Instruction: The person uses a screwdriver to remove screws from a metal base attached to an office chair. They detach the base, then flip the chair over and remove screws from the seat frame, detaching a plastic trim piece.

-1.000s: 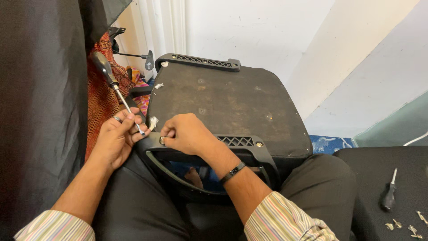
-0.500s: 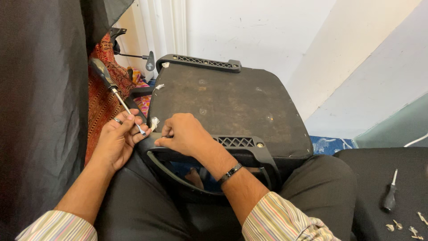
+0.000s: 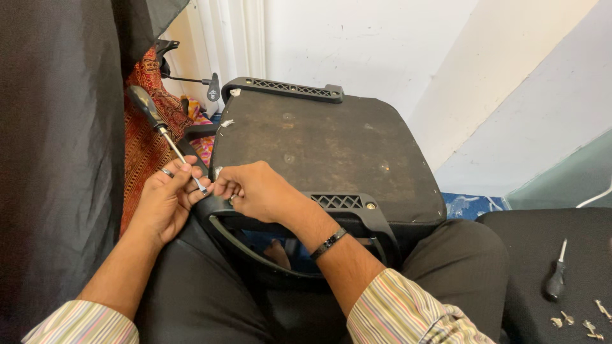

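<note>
we look down at our lap, where an upturned black chair seat (image 3: 331, 153) rests on our thighs, its worn underside facing up and a black plastic armrest bracket (image 3: 344, 204) along the near edge. our left hand (image 3: 167, 200) is closed around the metal shaft of a screwdriver (image 3: 162, 130), gripping it near the tip, with the black handle angled up and away to the left. our right hand (image 3: 255, 188) rests on the near left corner of the seat, fingers curled and pinched at a small spot on the bracket just beside the screwdriver tip; we cannot tell whether it holds anything. the two hands are nearly touching. to the far right, on a dark surface (image 3: 529, 248), lie a second screwdriver (image 3: 556, 274) and a few loose screws (image 3: 583, 322).
</note>
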